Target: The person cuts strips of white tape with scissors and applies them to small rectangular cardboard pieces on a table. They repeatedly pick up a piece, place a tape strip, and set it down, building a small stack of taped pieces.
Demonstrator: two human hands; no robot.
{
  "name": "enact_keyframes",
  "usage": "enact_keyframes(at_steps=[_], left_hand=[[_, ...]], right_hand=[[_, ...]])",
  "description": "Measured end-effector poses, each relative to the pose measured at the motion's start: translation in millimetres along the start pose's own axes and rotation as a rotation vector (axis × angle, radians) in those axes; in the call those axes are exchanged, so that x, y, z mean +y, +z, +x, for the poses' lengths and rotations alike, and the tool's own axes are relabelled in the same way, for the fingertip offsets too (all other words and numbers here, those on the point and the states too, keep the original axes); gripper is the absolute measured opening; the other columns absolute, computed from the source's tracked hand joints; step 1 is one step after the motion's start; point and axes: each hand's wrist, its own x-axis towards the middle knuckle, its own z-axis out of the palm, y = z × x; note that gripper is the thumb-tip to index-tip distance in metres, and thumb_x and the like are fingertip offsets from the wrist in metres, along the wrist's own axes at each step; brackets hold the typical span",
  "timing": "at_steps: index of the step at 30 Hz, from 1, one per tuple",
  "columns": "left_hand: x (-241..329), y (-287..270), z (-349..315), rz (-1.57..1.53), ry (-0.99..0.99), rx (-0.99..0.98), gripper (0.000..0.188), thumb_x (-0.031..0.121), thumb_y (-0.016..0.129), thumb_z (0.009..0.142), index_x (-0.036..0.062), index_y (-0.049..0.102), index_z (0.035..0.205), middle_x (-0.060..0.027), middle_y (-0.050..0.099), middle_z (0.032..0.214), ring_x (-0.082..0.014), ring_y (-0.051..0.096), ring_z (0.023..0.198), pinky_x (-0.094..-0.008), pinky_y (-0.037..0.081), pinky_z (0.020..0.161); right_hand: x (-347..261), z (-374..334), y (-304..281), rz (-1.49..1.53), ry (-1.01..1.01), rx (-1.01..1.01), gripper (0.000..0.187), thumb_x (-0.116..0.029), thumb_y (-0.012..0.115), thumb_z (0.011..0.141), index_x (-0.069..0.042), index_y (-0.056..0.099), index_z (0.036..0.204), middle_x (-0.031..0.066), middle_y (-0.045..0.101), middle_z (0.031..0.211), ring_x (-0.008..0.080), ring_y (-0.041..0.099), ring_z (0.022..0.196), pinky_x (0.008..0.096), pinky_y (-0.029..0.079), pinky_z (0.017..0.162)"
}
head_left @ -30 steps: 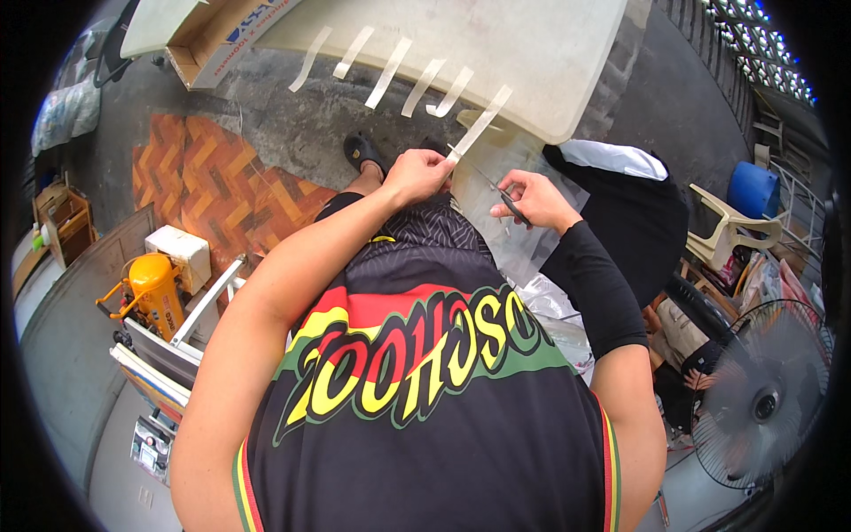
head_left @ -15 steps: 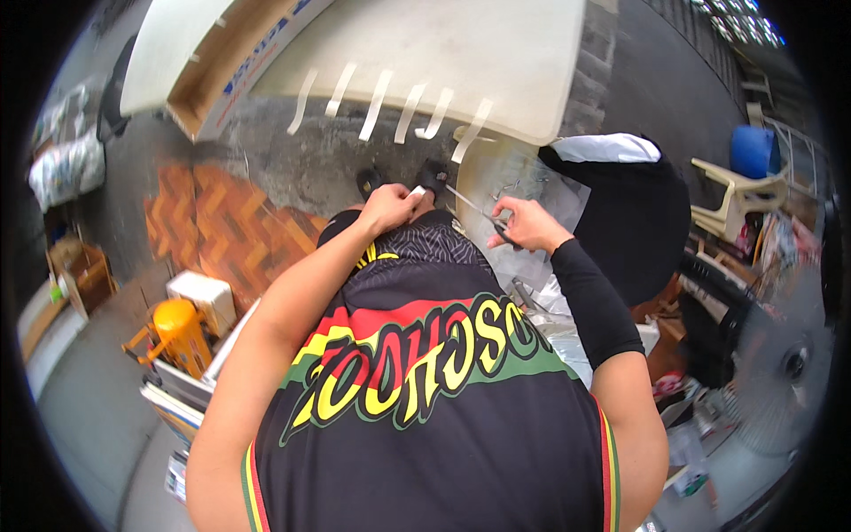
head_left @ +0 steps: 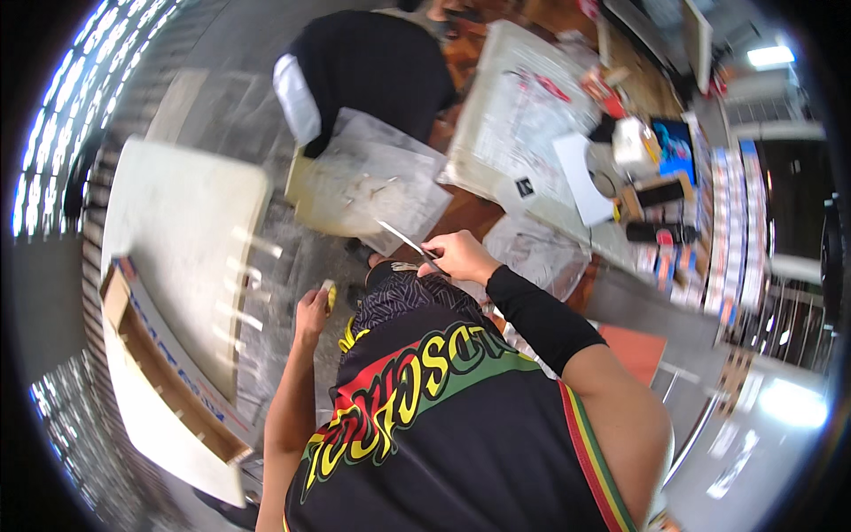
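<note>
My right hand [head_left: 459,257] grips a pair of scissors [head_left: 402,232], its slim metal blades pointing up and left, away from me. My left hand [head_left: 312,312] hangs lower on the left, fingers closed around a small yellow and white thing [head_left: 331,297] whose kind I cannot make out. Several pale tape strips [head_left: 259,277] hang off the edge of the white table [head_left: 191,191] at the left. Beyond the scissors, a clear plastic sheet [head_left: 403,182] with small bits on it lies over a cream-coloured seat [head_left: 324,199].
A long open cardboard box [head_left: 173,381] rests on the left table. Black cloth [head_left: 372,75] with a white part drapes behind the seat. A plastic-covered table [head_left: 496,133] at the right bears a tape roll [head_left: 605,183] and other clutter. Stacked boxes [head_left: 736,222] stand farther right.
My view has swung to the right, so the taped table now sits at the left and the cluttered table shows. My hands have moved farther apart; the scissors stay in my right hand.
</note>
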Motion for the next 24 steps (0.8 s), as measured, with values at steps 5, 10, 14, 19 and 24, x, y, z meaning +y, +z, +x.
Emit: enact_keyframes(at_steps=[5,10,14,19,24], left_hand=[[132,70,17,0.675,0.746,-0.272,0.023,0.02,0.068,0.083,0.008,0.071,0.103,-0.0084,0.07,0.092,-0.0287,0.066,0.091,-0.04,0.05,0.08],[258,219,-6,1.058,1.397,-0.338,0.02,0.015,0.066,0.081,0.0162,0.073,0.1,-0.0006,0.069,0.106,-0.0263,0.058,0.113,-0.0454,0.037,0.103],[304,357,-15,1.434,1.563,-0.556,0.025,0.017,0.06,0.087,0.012,0.07,0.11,-0.0037,0.066,0.113,-0.0252,0.057,0.116,-0.0458,0.038,0.103],[296,422,-15,0.988,1.774,-0.359,0.026,0.023,0.065,0.086,0.0102,0.068,0.109,-0.0063,0.064,0.114,-0.0288,0.056,0.12,-0.0503,0.036,0.11],[246,287,-3,0.824,1.206,-0.551,0.023,0.02,0.064,0.088,0.0078,0.067,0.107,-0.0108,0.065,0.112,-0.0334,0.058,0.115,-0.046,0.044,0.104]], right_hand=[[61,-102,-47,0.178,0.438,0.516,0.062,-0.023,0.087,0.078,-0.007,0.064,0.133,0.0047,0.066,0.067,0.0102,0.057,0.052,0.0278,0.043,0.048],[144,-164,-120,-0.491,0.677,0.65,0.051,-0.034,0.079,0.083,-0.004,0.069,0.122,0.0215,0.071,0.087,0.0393,0.068,0.08,0.044,0.053,0.07],[172,-183,-166,-0.452,0.656,0.634,0.044,-0.032,0.079,0.081,-0.005,0.071,0.115,0.0236,0.071,0.091,0.043,0.069,0.089,0.0487,0.054,0.079],[200,-174,-208,-0.477,0.751,0.796,0.032,-0.023,0.073,0.085,-0.003,0.07,0.11,0.024,0.071,0.096,0.0424,0.068,0.091,0.0487,0.053,0.079],[274,-128,-264,-0.771,0.785,0.625,0.028,-0.018,0.06,0.09,-0.004,0.071,0.112,0.023,0.071,0.103,0.0427,0.068,0.093,0.0519,0.054,0.08]])
